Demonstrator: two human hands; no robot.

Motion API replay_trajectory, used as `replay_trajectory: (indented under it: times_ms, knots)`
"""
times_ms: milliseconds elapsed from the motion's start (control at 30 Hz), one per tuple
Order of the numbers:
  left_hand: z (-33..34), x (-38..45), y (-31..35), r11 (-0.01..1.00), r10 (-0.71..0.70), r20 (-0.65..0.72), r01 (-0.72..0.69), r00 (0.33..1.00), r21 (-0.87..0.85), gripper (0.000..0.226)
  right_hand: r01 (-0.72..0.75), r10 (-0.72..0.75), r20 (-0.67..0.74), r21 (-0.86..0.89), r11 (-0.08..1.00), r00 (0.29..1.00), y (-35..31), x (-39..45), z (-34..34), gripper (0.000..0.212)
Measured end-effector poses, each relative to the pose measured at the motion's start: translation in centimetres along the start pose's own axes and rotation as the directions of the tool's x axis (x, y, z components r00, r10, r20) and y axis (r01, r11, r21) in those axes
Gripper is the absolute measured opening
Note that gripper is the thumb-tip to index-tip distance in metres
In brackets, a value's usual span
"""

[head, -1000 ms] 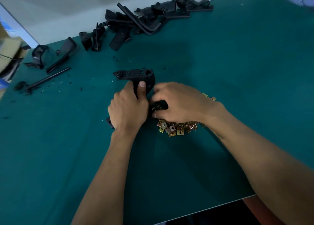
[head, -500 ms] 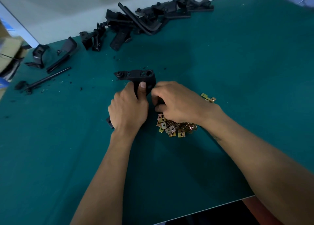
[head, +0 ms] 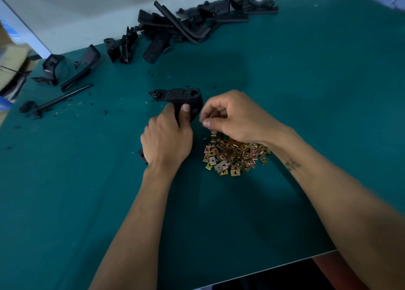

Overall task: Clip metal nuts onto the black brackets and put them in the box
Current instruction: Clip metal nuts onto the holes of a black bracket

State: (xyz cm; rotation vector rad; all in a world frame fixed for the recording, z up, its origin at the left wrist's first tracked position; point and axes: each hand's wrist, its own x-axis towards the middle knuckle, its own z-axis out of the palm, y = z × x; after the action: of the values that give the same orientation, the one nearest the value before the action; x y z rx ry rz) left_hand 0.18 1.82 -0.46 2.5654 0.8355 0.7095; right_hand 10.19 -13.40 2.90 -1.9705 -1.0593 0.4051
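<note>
A black bracket (head: 175,95) stands on the green mat near the middle, and my left hand (head: 166,140) grips its lower arm with the thumb pressed on its face. Just right of it, my right hand (head: 236,116) hovers with curled fingers, thumb against forefinger, pinching a small metal nut that shows only as a glint. Below that hand lies a heap of brass-coloured metal nuts (head: 232,156). My right wrist covers the heap's far edge.
Several loose black brackets (head: 186,26) are piled along the mat's far edge, with more brackets (head: 65,70) and a thin black rod (head: 63,97) at the far left. Blurred cardboard (head: 11,59) shows past the left edge. The mat's near edge (head: 263,267) runs below my arms.
My right hand has lifted off the bracket's right side and drawn back slightly above the nut heap, uncovering more nuts. The left hand and the bracket have stayed put.
</note>
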Motion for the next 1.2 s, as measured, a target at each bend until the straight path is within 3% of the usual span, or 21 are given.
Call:
replay_trajectory:
  times_ms: [233, 600, 700, 800, 1033, 1200]
  knots:
    - [-0.1, 0.0, 0.1, 1.0, 0.004, 0.008, -0.004, 1.0, 0.003, 0.044, -0.075, 0.072, 0.021, 0.373, 0.925, 0.997, 0.1, 0.0, -1.2, 0.012]
    - [-0.2, -0.1, 0.1, 1.0, 0.018, -0.01, -0.019, 1.0, -0.013, 0.044, -0.052, 0.084, -0.063, 0.398, 0.916, 0.994, 0.4, 0.2, -1.5, 0.003]
    - [-0.2, -0.1, 0.1, 1.0, 0.024, -0.02, -0.024, 1.0, -0.013, 0.044, -0.038, 0.052, -0.112, 0.128, 0.991, 0.992, 1.3, 0.3, -1.2, 0.005]
    - [-0.2, -0.1, 0.0, 1.0, -0.001, -0.041, 0.0, 0.999, -0.024, 0.042, 0.011, -0.023, -0.057, -0.212, 0.977, 0.998, 1.6, 0.4, -0.5, 0.032]
    - [-0.2, 0.1, -0.1, 0.997, -0.066, -0.107, 0.06, 0.992, -0.058, 0.037, 0.055, -0.05, 0.021, -0.375, 0.925, 0.999, 0.8, 1.0, 1.6, 0.034]
    - [-0.1, 0.1, 0.0, 0.997, -0.063, -0.115, 0.057, 0.991, -0.049, 0.037, 0.088, -0.083, 0.034, -0.524, 0.847, 0.996, -0.4, 1.6, 2.5, 0.022]
